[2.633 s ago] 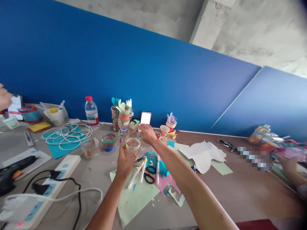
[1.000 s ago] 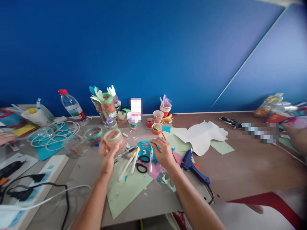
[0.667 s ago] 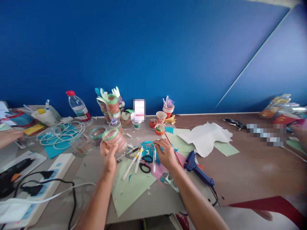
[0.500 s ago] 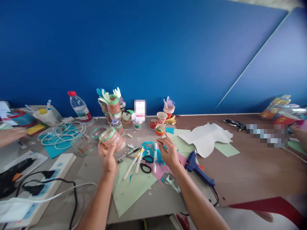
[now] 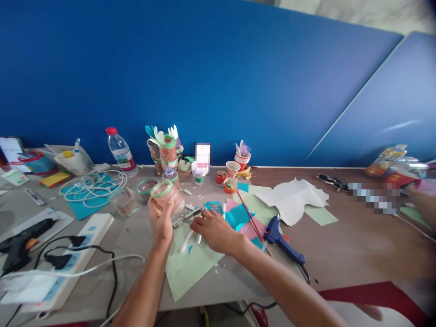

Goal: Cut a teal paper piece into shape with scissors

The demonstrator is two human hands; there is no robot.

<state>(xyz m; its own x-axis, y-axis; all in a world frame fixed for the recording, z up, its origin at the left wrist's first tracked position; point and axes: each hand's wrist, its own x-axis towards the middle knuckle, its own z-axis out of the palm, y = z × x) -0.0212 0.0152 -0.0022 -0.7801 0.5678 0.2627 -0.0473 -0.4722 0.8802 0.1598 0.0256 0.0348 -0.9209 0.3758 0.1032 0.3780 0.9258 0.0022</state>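
Observation:
My left hand is closed around a clear cup wrapped in pinkish-brown material, with a green rim, tilted above the table. My right hand reaches across low over the white marker pens, its fingers bent down among them. Whatever is under those fingertips is hidden. A dark pen lies just beyond the fingers. The black scissors are covered by the hand. Under the pens lies a pale green sheet. Blue paper and pink paper lie right of the hand, with a red stick across them.
A blue glue gun lies at the right. Decorated cups and a water bottle stand near the blue partition. At left are a power strip, a black glue gun and cables. Another person's hand is at far right.
My right hand has moved left and down, from beside a marker onto the pens and scissors, uncovering the blue paper and red stick. The left hand still holds the cup. The hand at far left is gone.

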